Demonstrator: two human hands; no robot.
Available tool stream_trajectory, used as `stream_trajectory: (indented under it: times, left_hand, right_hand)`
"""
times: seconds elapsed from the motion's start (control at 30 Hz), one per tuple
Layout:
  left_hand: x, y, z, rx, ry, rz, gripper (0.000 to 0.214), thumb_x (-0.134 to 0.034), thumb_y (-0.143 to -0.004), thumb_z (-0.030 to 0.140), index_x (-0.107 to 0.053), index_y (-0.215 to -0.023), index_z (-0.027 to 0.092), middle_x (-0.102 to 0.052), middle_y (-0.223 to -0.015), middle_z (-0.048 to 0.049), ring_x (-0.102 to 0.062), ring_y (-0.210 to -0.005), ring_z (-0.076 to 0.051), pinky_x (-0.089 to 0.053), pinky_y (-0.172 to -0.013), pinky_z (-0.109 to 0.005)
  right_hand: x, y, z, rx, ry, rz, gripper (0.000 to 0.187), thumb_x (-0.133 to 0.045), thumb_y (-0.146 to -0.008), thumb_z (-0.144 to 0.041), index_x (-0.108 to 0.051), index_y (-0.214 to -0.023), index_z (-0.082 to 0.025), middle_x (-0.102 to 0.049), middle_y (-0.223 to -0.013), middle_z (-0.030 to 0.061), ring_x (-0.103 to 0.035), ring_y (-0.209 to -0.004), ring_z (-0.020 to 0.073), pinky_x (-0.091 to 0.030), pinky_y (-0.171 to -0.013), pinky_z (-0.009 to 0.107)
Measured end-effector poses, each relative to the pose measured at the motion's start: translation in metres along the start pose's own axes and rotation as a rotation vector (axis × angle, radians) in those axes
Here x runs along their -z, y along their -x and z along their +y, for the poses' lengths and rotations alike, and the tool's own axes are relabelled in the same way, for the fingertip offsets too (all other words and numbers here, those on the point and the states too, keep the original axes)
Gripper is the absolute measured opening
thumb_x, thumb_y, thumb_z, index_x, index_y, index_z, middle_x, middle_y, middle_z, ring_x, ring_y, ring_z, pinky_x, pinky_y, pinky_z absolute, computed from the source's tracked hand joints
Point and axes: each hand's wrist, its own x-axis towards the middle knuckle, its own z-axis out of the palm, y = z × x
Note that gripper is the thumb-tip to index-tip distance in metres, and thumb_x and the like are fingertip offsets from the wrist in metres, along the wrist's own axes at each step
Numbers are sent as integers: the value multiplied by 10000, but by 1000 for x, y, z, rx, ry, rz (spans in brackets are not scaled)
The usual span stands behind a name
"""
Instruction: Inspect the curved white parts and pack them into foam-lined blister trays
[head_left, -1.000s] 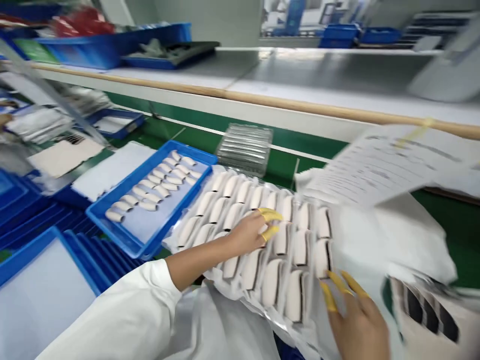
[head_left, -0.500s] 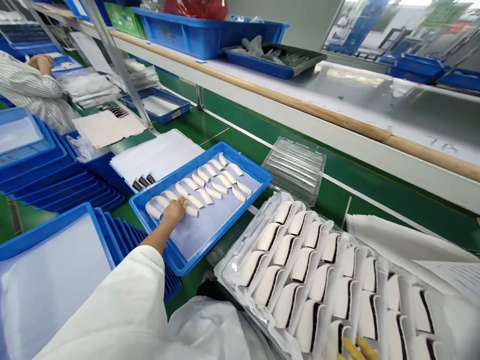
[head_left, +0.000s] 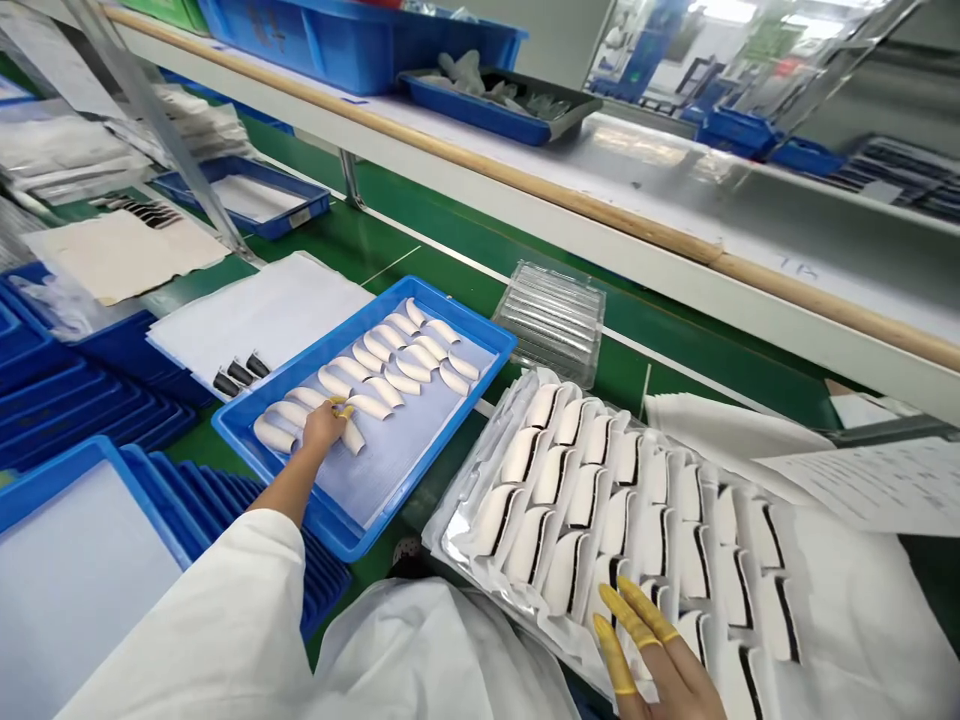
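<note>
My left hand [head_left: 322, 425], in a white sleeve with yellow finger cots, reaches into the blue tray [head_left: 360, 540]. Its fingers are pinched on a white curved piece [head_left: 351, 437] at the near end of two rows of such pieces [head_left: 390, 365] lying on the tray's white liner. My right hand [head_left: 660, 660], also with yellow cots, lies with fingers stretched out on the near edge of a clear plastic sheet [head_left: 600, 500] that holds several rows of white pieces with black edges.
A clear ribbed plastic tray [head_left: 551, 320] stands behind the sheet. Three black pieces [head_left: 236, 372] lie on a white sheet to the left. Stacked blue trays [head_left: 75, 400] fill the left side. Printed papers [head_left: 862, 480] lie at the right. A shelf with a wooden rail [head_left: 525, 190] runs across the back.
My left hand left the plastic sheet and went to the blue tray, then shifted slightly nearer along the row. My right hand shows more fully on the sheet's near edge.
</note>
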Motion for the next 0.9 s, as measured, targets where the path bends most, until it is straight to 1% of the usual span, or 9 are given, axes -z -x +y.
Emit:
stream_trajectory:
  times: [0.13, 0.3, 0.4, 0.47, 0.53, 0.6, 0.7, 0.8, 0.9]
  left_hand:
    - [8, 13, 9, -53, -24, 37, 253, -608, -919, 345, -654, -1062, 141, -699, -1007, -75, -671, -936, -211, -534, -861, -402]
    - [37, 50, 31, -226, -33, 157, 154, -600, -852, 296, -683, -843, 165, -690, -886, -114, -665, -902, -314, -495, -782, -378]
    - [55, 93, 65, -442, 57, 255, 161, -620, -840, 334, -686, -785, 199, -615, -741, -47, -615, -778, -241, -467, -724, -324]
    - [63, 134, 94, -725, 316, 317, 145, -658, -827, 346, -725, -836, 217, -497, -586, 16, -509, -599, -174, -433, -625, -288]
    - [66, 181, 121, -1024, 557, 189, 150, -684, -834, 343, -746, -939, 254, -477, -566, 48, -426, -528, -129, -399, -560, -255]
    - [64, 226, 142, -1238, 669, 23, 125, -700, -839, 292, -748, -953, 275, -522, -593, 57, -411, -518, -103, -370, -517, -230]
    - [55, 276, 161, -1410, 747, -193, 187, -717, -830, 202, -745, -993, 291, -636, -711, 46, -457, -559, -84, -369, -507, -208]
    - [42, 303, 169, -1404, 800, -371, 266, -731, -813, 177, -747, -1033, 325, -657, -743, 45, -471, -570, -80, -389, -513, -195]
    - [31, 313, 175, -1187, 831, -567, 257, -740, -809, 219, -753, -1033, 345, -662, -734, 45, -506, -581, -78, -426, -530, -179]
  right_hand:
    - [-4, 6, -9, -12, 7, 137, 356, -397, -1014, -387, -654, -1215, -245, -692, -1216, 116, -708, -1042, 259, -619, -856, 404]
    - [5, 5, -21, 15, -13, 245, 321, -465, -1000, -313, -626, -1268, -237, -669, -1246, 122, -690, -1076, 255, -606, -891, 411]
    - [15, -4, -39, 42, -35, 286, 414, -544, -965, -203, -547, -1377, -243, -614, -1326, 137, -642, -1155, 263, -574, -954, 432]
    - [22, -11, -53, 35, -11, 296, 563, -567, -950, -164, -418, -1484, -260, -535, -1419, 156, -564, -1267, 290, -553, -983, 458]
    - [27, -14, -63, 13, 28, 293, 690, -594, -943, -195, -279, -1554, -246, -460, -1479, 191, -462, -1364, 342, -532, -1000, 508]
    - [30, -12, -67, -27, 59, 293, 777, -610, -938, -222, -177, -1583, -206, -454, -1469, 229, -433, -1380, 371, -522, -1002, 531]
    - [28, 3, -60, -149, 35, 321, 755, -548, -959, -157, -133, -1589, -179, -608, -1270, 217, -589, -1212, 312, -565, -940, 447]
    - [26, 25, -47, -308, -105, 353, 578, -485, -984, -178, -316, -1535, -220, -674, -1085, 157, -660, -1040, 277, -591, -853, 401]
    - [31, 40, -42, -497, -520, 308, 430, -487, -997, -328, -482, -1418, -239, -682, -1072, 133, -666, -996, 263, -583, -850, 408]
